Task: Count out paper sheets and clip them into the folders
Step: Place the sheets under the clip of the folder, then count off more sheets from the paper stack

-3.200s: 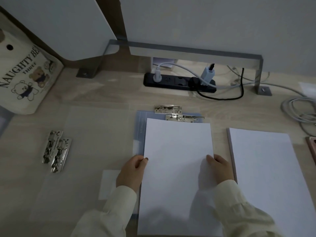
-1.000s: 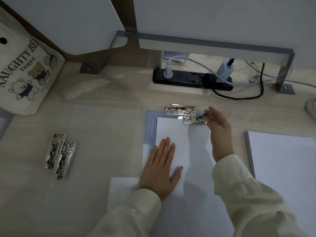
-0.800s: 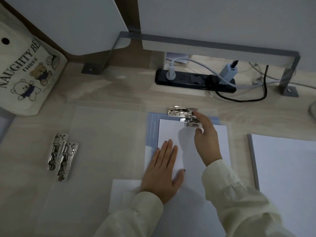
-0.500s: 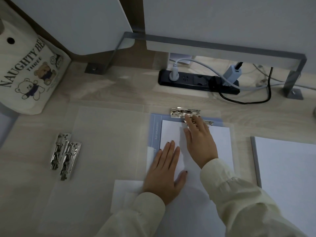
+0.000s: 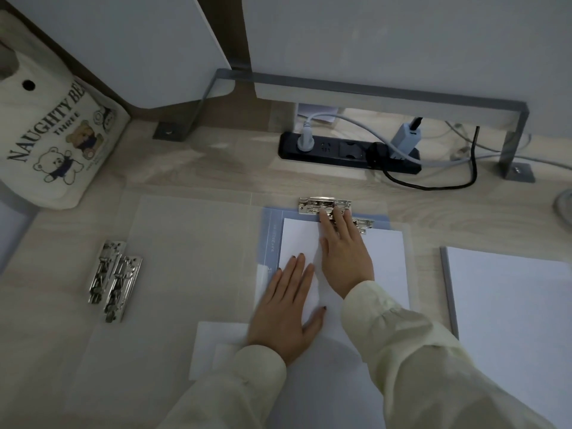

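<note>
A light wood-grain table (image 5: pixel 192 162) is seen from above, backed by white partition panels (image 5: pixel 387 41) on a grey metal bracket (image 5: pixel 371 91). A translucent plastic folder cover (image 5: pixel 185 258) is laid open and flat on the left half of the table. A thick stack of white paper (image 5: pixel 510 320) is placed at the right, apart from the folder. A cream canvas tote bag printed with bears (image 5: pixel 52 144) is propped at the far left.

A pale blue plastic folder (image 5: pixel 272 230) is laid flat in the middle, and a thinner set of white sheets (image 5: pixel 383 261) is set on it, top edge near the folder's top. A black power strip (image 5: pixel 337 150) with plugs is placed behind the folder.

The left hand (image 5: pixel 284 311) is laid palm down on the lower left part of the sheets, fingers straight, nothing gripped. The right hand (image 5: pixel 345 255) is stretched to the folder's top, fingers extended, nothing gripped. Its fingertips (image 5: pixel 325 213) are rested on a silver metal lever clip (image 5: pixel 312 205) at the folder's top edge. A second silver clip (image 5: pixel 366 226) is partly covered by the right fingers, just right of the first. Whether either clip is clamped on the sheets cannot be told.

Two more silver clips (image 5: pixel 114 283) are laid side by side, touching, at the cover's left edge. A small white slip (image 5: pixel 216 342) is seen under the cover, beside the left wrist.
</note>
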Demonstrator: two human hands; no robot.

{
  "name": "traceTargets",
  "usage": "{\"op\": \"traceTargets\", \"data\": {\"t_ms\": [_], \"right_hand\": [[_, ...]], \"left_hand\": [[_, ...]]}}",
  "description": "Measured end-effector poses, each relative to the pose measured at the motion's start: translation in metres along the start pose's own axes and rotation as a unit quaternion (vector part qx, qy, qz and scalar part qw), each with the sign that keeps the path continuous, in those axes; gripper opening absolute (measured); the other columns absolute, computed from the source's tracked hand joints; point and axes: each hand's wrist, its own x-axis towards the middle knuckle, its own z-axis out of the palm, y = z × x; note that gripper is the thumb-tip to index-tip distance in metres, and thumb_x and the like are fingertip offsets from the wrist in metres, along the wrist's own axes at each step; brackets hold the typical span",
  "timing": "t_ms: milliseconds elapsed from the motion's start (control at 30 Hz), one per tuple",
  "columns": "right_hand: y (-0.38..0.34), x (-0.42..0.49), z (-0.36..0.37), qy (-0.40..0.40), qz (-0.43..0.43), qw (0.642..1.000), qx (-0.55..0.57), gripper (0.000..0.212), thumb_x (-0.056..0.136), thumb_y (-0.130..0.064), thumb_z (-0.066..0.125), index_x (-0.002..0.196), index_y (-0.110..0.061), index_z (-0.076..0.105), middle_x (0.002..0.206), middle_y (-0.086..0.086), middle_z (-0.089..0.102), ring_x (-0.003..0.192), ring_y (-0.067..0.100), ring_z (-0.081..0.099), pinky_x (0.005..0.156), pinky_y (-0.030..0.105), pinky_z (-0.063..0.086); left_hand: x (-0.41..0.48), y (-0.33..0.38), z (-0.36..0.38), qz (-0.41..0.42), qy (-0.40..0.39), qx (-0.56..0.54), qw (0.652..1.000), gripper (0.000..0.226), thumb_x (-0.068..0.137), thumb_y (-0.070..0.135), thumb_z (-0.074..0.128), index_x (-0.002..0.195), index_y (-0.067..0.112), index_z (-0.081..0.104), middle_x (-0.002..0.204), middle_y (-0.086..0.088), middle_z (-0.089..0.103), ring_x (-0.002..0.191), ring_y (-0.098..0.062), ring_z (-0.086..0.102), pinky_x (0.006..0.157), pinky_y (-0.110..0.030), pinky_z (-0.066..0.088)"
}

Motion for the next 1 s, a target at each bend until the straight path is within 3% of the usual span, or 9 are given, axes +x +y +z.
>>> {"op": "traceTargets", "data": {"t_ms": [133,300,400,500,567,733,800,900,1000], "right_hand": [[0.015,-0.02,-0.025,-0.003,0.005,0.997,0.074,0.05,0.096,-0.014,0.03,0.145,-0.021,0.023,0.157,0.004,0.017,0.143,0.022,0.02,0.114,0.03,0.02],[0.074,-0.088,-0.056,0.038,0.102,0.985,0.132,0.045,0.089,-0.005,0.046,0.134,-0.013,0.046,0.147,0.011,0.037,0.136,0.025,0.036,0.107,0.03,0.031],[0.117,-0.13,-0.072,0.044,0.185,0.97,0.152,0.041,0.086,-0.002,0.049,0.126,-0.009,0.054,0.141,0.014,0.045,0.13,0.029,0.043,0.105,0.032,0.033],[0.146,-0.161,-0.081,0.056,0.235,0.956,0.166,0.038,0.088,-0.002,0.046,0.124,-0.008,0.055,0.138,0.011,0.049,0.127,0.029,0.046,0.105,0.032,0.033],[0.16,-0.173,-0.081,0.058,0.244,0.953,0.167,0.037,0.088,-0.001,0.046,0.124,-0.008,0.055,0.136,0.011,0.05,0.125,0.03,0.047,0.104,0.032,0.034],[0.176,-0.187,-0.074,0.034,0.22,0.967,0.127,0.037,0.085,0.001,0.047,0.12,-0.008,0.057,0.132,0.009,0.049,0.116,0.03,0.046,0.093,0.035,0.041],[0.178,-0.186,-0.076,0.022,0.209,0.972,0.106,0.039,0.085,-0.002,0.046,0.122,-0.012,0.055,0.133,0.006,0.046,0.119,0.028,0.043,0.091,0.035,0.042],[0.181,-0.182,-0.08,0.006,0.204,0.975,0.09,0.04,0.085,-0.005,0.045,0.124,-0.013,0.053,0.134,0.006,0.043,0.12,0.027,0.042,0.09,0.036,0.042],[0.183,-0.184,-0.081,-0.007,0.2,0.976,0.091,0.04,0.087,-0.008,0.045,0.125,-0.014,0.051,0.135,0.005,0.042,0.12,0.025,0.042,0.088,0.033,0.042]], "left_hand": [[0.001,-0.002,-0.005,-0.003,-0.001,0.019,1.0,0.064,0.094,0.05,0.019,0.145,0.011,0.026,0.153,-0.006,0.024,0.142,-0.015,0.012,0.116,-0.029,0.003],[-0.011,0.021,-0.011,-0.074,0.014,0.02,0.997,0.055,0.093,0.037,0.027,0.136,0.006,0.041,0.148,-0.012,0.038,0.138,-0.024,0.034,0.118,-0.035,0.015],[-0.019,0.063,-0.021,-0.118,0.004,-0.114,0.986,0.048,0.096,0.026,0.034,0.143,0.014,0.03,0.157,-0.003,0.014,0.146,-0.015,0.01,0.118,-0.027,0.002],[-0.028,0.114,-0.025,-0.151,0.048,-0.292,0.943,0.036,0.095,0.021,0.042,0.129,0.02,0.051,0.144,0.008,0.042,0.138,-0.006,0.029,0.114,-0.018,0.017],[-0.03,0.154,-0.023,-0.151,0.055,-0.405,0.9,0.03,0.092,0.018,0.044,0.117,0.025,0.059,0.128,0.012,0.051,0.128,-0.005,0.042,0.112,-0.021,0.028],[-0.028,0.228,-0.004,-0.238,-0.143,-0.552,0.786,0.046,0.094,0.02,0.043,0.139,0.025,0.034,0.143,0.005,0.038,0.133,-0.014,0.037,0.103,-0.022,0.029],[-0.024,0.241,0.01,-0.266,-0.155,-0.503,0.807,0.046,0.091,0.025,0.046,0.136,0.024,0.034,0.136,0.001,0.043,0.126,-0.019,0.044,0.105,-0.027,0.034],[-0.016,0.254,0.02,-0.267,-0.092,-0.406,0.869,0.021,0.082,0.028,0.051,0.102,0.019,0.051,0.1,-0.001,0.055,0.096,-0.022,0.055,0.088,-0.035,0.048],[-0.007,0.264,0.017,-0.309,-0.082,-0.41,0.855,0.024,0.083,0.021,0.048,0.097,0.005,0.057,0.095,-0.019,0.06,0.091,-0.032,0.058,0.076,-0.033,0.045]]}}
